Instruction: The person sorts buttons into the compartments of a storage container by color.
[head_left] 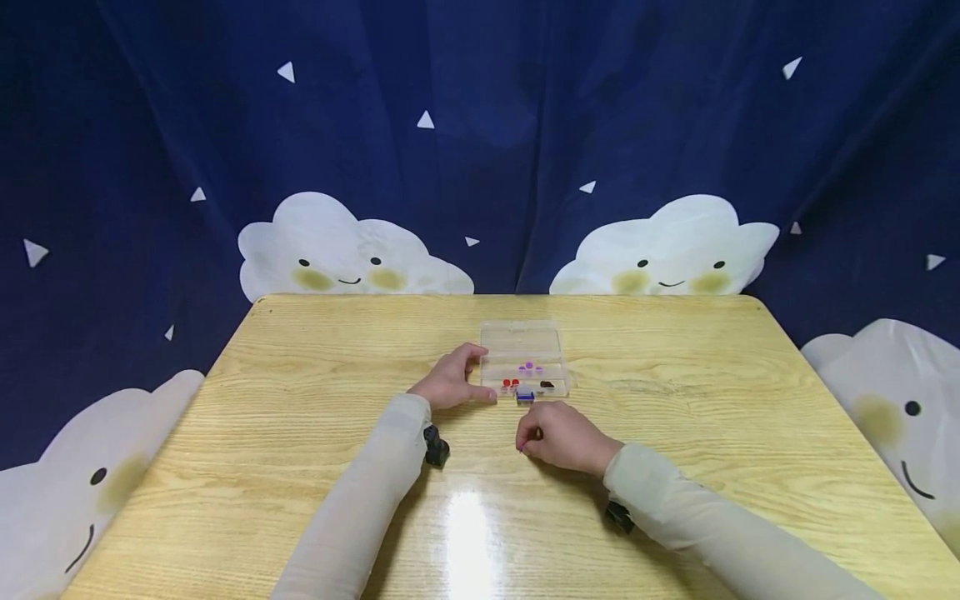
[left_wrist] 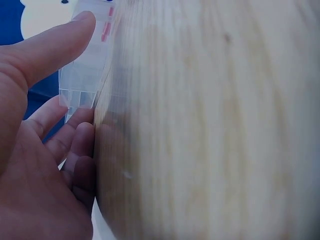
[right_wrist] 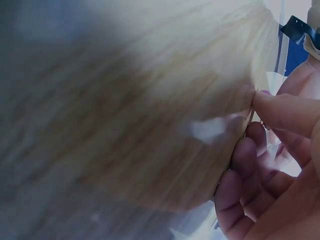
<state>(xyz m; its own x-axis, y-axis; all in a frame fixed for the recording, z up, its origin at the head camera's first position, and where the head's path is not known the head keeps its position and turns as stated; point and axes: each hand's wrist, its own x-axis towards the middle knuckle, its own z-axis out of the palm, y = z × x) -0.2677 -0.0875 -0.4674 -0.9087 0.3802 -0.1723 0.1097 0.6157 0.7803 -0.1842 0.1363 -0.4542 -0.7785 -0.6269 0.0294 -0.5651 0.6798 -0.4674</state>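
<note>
A clear plastic box (head_left: 566, 379) with its lid (head_left: 520, 337) laid back stands on the table. Small purple pieces (head_left: 529, 367) lie in its back part, red pieces (head_left: 511, 384) at front left and dark pieces (head_left: 547, 385) at front right. Something small and blue (head_left: 525, 398) shows at the box's front edge. Beside the box's left end, my left hand (head_left: 452, 379) has its thumb near the front corner and relaxed fingers near the back. In front of the box, my right hand (head_left: 562, 435) pinches a tiny purple piece (right_wrist: 265, 92), mostly hidden by the fingertips.
The wooden table (head_left: 315, 358) ends at a back edge before a dark blue curtain (head_left: 495, 125) with white clouds. Black wrist devices sit under both sleeves, the left one (head_left: 436, 447) near the tabletop. Light glares on the front of the table.
</note>
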